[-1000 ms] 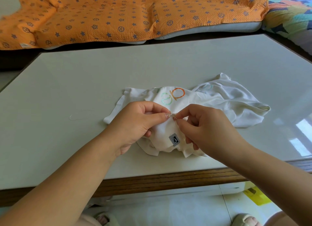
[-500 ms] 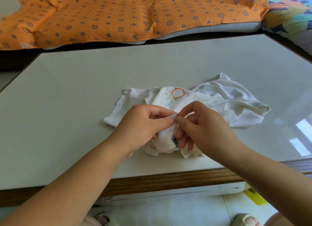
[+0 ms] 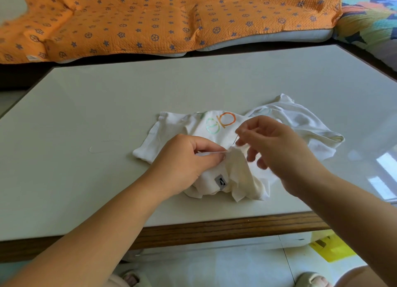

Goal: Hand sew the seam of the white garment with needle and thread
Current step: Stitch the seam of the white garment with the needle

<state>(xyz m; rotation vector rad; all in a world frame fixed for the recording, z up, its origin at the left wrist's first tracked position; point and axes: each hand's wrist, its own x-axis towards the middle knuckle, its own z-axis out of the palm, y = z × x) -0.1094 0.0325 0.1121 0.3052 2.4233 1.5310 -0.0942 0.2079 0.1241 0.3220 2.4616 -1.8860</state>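
A crumpled white garment (image 3: 300, 123) with orange and green letters and a small grey label lies on the white table (image 3: 107, 106). My left hand (image 3: 184, 162) pinches a folded seam edge of the garment between thumb and fingers. My right hand (image 3: 277, 149) is raised just right of it. Its thumb and forefinger pinch a thin needle (image 3: 235, 140) that points down-left into the seam. The thread at the seam is too fine to make out.
A loose loop of pale thread (image 3: 101, 148) lies on the table left of the garment. An orange star-patterned blanket (image 3: 150, 18) covers the seat behind. The table's wooden front edge (image 3: 214, 228) runs below my arms. A yellow object (image 3: 330, 250) sits on the floor.
My right hand has lifted up and to the right, drawing the needle out above the seam. The left hand keeps its pinch on the fabric, and the grey label shows again.
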